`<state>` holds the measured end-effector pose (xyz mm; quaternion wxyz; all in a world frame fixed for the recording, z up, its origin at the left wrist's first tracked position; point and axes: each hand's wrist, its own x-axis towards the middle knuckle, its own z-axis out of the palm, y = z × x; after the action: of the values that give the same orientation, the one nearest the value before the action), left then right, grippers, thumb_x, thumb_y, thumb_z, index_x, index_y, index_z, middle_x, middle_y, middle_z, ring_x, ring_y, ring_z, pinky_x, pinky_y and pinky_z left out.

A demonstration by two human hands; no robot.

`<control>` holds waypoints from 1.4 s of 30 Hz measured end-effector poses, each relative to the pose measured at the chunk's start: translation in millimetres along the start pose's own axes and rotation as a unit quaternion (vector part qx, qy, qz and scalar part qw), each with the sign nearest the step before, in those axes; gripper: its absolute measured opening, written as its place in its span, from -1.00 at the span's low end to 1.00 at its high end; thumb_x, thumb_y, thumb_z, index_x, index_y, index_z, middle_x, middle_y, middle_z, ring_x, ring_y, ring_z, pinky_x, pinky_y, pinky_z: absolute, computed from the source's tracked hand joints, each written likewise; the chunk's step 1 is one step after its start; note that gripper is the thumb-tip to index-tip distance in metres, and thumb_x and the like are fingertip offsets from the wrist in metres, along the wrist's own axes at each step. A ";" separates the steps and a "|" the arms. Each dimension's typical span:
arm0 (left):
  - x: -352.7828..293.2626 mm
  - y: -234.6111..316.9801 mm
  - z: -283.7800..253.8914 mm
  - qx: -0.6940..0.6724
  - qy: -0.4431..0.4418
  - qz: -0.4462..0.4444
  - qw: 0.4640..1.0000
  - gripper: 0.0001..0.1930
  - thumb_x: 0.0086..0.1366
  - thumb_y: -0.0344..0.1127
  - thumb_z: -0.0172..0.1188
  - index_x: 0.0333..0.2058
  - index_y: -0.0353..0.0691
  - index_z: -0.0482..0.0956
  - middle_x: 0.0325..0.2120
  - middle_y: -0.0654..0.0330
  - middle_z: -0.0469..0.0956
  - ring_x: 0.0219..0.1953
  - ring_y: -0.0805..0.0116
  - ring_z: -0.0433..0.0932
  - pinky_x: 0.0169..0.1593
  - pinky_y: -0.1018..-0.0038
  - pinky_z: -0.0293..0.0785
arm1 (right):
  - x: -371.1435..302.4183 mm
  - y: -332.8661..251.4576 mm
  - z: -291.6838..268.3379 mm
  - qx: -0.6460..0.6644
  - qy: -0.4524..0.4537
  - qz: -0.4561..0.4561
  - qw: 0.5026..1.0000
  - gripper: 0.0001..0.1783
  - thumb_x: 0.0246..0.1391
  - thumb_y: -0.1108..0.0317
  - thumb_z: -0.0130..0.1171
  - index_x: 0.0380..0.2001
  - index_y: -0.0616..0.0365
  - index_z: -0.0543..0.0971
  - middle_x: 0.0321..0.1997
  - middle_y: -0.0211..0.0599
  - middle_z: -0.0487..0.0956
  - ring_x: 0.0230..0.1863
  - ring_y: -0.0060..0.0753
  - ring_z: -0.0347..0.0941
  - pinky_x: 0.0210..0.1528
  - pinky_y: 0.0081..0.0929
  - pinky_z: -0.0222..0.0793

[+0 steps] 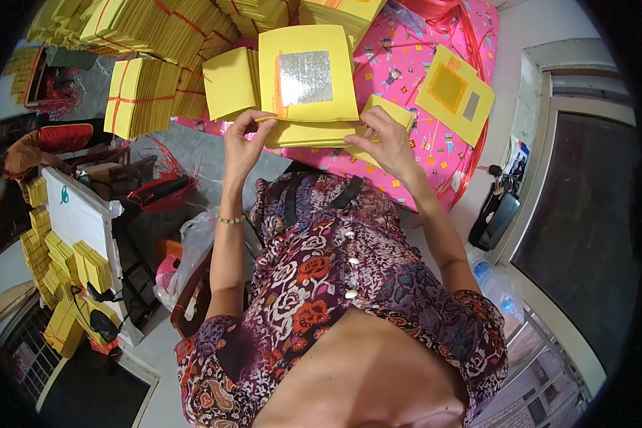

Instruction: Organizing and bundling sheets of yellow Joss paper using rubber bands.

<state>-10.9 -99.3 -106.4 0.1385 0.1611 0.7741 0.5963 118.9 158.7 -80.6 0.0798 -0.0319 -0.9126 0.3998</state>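
In front of me, at the near edge of the pink table, is a stack of yellow joss paper. On top of it lies a yellow sheet with a silver foil rectangle, its near edge slightly raised. My left hand pinches that sheet's near left corner between thumb and fingers. At the stack's right end, my right hand is closed on the edge of the yellow paper, thumb toward me. Beneath and beside the right hand shows another yellow piece. A smaller yellow pile stands just left of the foil sheet.
Red-tied yellow bundles crowd the table's far left. A yellow sheet with orange and silver patches lies right on the pink patterned cover, near red strings. Left stands a white board with more yellow stacks; right, a window.
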 end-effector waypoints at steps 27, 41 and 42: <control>1.5 6.7 -4.4 0.006 -0.019 -0.014 1.000 -0.82 0.19 -0.31 0.28 -0.32 -0.30 0.60 -0.49 0.34 0.56 -0.43 0.62 0.47 -0.30 0.63 0.41 | 31.5 -19.8 -8.6 -0.108 0.174 -0.259 0.944 -0.85 -0.14 0.38 0.32 -0.46 0.16 0.58 -0.37 -0.30 0.52 -0.33 -0.27 0.50 -0.33 -0.41 0.42; 5.3 72.3 17.7 0.354 -0.101 0.260 0.893 -0.56 -0.08 -0.17 0.39 -0.19 -0.15 0.53 -0.19 0.11 0.45 -0.15 0.10 0.42 -0.07 0.29 0.31 | 38.6 -20.3 -18.8 -0.115 0.125 -0.281 0.945 -0.82 -0.07 0.34 0.28 -0.43 0.19 0.54 -0.35 -0.28 0.57 -0.32 -0.26 0.51 -0.33 -0.37 0.42; 7.6 69.8 24.4 0.342 -0.126 0.257 0.895 -0.64 -0.02 -0.27 0.33 -0.20 -0.15 0.53 -0.19 0.14 0.45 -0.15 0.13 0.42 -0.09 0.30 0.31 | 38.5 -22.6 -20.2 -0.115 0.119 -0.274 0.947 -0.81 -0.06 0.32 0.27 -0.42 0.18 0.54 -0.34 -0.28 0.57 -0.30 -0.25 0.52 -0.31 -0.36 0.43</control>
<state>-2.0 -58.2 -45.1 0.0131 0.4653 0.8380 0.2847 84.5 162.7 -45.9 0.2904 0.1628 -0.9097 0.2481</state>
